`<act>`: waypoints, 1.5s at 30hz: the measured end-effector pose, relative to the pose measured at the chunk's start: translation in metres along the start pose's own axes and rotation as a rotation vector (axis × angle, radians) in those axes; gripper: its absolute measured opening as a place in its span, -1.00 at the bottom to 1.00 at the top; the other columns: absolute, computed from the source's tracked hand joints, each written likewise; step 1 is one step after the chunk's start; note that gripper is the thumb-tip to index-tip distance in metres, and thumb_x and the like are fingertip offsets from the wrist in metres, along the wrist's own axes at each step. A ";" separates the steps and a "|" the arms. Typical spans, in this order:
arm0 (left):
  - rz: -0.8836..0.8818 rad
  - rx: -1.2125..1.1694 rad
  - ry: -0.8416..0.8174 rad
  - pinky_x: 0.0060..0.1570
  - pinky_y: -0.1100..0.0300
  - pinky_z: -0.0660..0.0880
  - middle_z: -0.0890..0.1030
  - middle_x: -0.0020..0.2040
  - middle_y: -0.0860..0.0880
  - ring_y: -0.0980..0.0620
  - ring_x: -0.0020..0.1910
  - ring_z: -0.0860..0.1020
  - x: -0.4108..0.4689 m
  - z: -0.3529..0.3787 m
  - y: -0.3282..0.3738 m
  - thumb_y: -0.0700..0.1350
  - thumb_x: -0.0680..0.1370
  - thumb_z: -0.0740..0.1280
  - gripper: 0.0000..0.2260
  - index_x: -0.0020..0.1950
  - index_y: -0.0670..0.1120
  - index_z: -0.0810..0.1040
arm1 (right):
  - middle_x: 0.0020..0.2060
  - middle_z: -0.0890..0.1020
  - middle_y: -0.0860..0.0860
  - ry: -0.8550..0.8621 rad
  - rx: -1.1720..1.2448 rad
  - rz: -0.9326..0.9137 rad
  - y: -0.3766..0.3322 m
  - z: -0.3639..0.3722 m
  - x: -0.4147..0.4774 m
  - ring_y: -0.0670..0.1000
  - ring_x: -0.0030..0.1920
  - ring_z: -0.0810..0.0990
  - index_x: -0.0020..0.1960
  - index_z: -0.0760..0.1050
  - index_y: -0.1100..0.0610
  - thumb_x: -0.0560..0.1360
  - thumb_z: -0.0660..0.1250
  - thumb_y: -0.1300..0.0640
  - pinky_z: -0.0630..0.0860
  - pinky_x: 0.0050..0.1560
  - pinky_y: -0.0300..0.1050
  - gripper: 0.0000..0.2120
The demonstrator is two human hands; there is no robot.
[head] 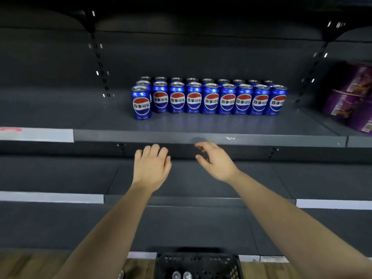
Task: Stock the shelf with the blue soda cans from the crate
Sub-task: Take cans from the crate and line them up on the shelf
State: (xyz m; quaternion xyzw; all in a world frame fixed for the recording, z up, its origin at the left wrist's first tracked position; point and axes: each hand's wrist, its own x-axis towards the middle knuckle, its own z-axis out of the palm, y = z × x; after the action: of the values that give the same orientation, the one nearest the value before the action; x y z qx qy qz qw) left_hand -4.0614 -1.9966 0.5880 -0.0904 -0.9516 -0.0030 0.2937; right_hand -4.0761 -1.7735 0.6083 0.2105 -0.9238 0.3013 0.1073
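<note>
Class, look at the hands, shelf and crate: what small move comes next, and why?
Probably reach down into the crate for a can: left hand and right hand hold nothing, can tops show inside, the front row has one can.

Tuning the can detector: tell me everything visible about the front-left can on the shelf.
The front-left can is blue, apparently metal, with a silver top and a round red, white and blue logo bearing Chinese characters. It stands upright on the grey shelf, logo outward, alone ahead of the other cans, at their left end. Contact with them cannot be told.
</note>
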 end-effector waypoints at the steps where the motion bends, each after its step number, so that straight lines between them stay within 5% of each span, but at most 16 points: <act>1: -0.008 0.010 -0.032 -0.13 -0.02 0.34 0.55 -0.14 -0.09 -0.16 -0.18 0.49 -0.013 0.003 0.013 0.01 0.53 0.05 -0.67 -0.08 -0.10 0.55 | 0.24 0.51 0.05 -0.031 -0.013 0.009 0.013 -0.002 -0.013 -0.01 0.23 0.50 0.37 0.40 0.14 0.59 0.26 0.09 0.45 0.25 -0.11 -0.63; 11: -0.103 0.036 -0.320 -0.14 -0.02 0.37 0.59 -0.22 -0.10 -0.17 -0.27 0.54 -0.130 0.022 0.113 0.01 0.54 0.02 -0.65 -0.12 -0.12 0.55 | 0.37 0.44 0.08 -0.316 -0.165 0.203 0.107 0.012 -0.128 0.11 0.32 0.46 0.44 0.34 0.09 0.60 0.21 -0.05 0.45 0.27 0.03 -0.55; 23: -0.127 0.053 -0.532 -0.08 -0.01 0.35 0.59 -0.16 -0.10 -0.17 -0.21 0.54 -0.215 0.100 0.108 0.07 0.51 0.05 -0.63 -0.06 -0.09 0.57 | 0.40 0.41 0.06 -0.551 -0.253 0.308 0.153 0.120 -0.195 0.13 0.37 0.40 0.48 0.28 0.03 0.62 0.11 -0.13 0.47 0.22 0.06 -0.52; 33: -0.158 -0.008 -0.663 -0.06 -0.06 0.38 0.58 -0.10 -0.09 -0.19 -0.13 0.56 -0.311 0.224 0.081 0.08 0.54 0.05 -0.67 -0.02 -0.07 0.53 | 0.35 0.44 0.03 -0.706 -0.307 0.350 0.210 0.278 -0.246 0.12 0.27 0.50 0.46 0.29 -0.02 0.63 0.08 -0.13 0.46 0.14 -0.04 -0.56; 38: -0.212 -0.042 -0.671 -0.04 -0.06 0.44 0.61 0.00 -0.10 -0.18 -0.05 0.57 -0.375 0.313 0.082 0.10 0.53 0.04 -0.57 0.16 -0.10 0.55 | 0.36 0.45 0.02 -0.762 -0.267 0.349 0.265 0.374 -0.277 0.07 0.28 0.49 0.48 0.27 -0.02 0.64 0.06 -0.12 0.46 0.14 -0.07 -0.55; 45: -0.224 -0.069 -0.705 -0.13 -0.01 0.44 0.57 -0.11 -0.04 -0.12 -0.14 0.55 -0.456 0.439 0.101 0.12 0.48 0.11 -0.66 -0.02 -0.05 0.56 | 0.32 0.48 0.01 -0.752 -0.247 0.364 0.349 0.499 -0.327 0.03 0.25 0.51 0.48 0.27 -0.02 0.64 0.08 -0.10 0.47 0.13 -0.10 -0.57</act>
State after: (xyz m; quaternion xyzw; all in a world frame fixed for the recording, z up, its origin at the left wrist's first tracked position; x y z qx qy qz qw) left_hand -3.9193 -1.9486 -0.0355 0.0091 -0.9977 -0.0357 -0.0576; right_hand -3.9794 -1.7132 -0.0728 0.1247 -0.9498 0.1048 -0.2671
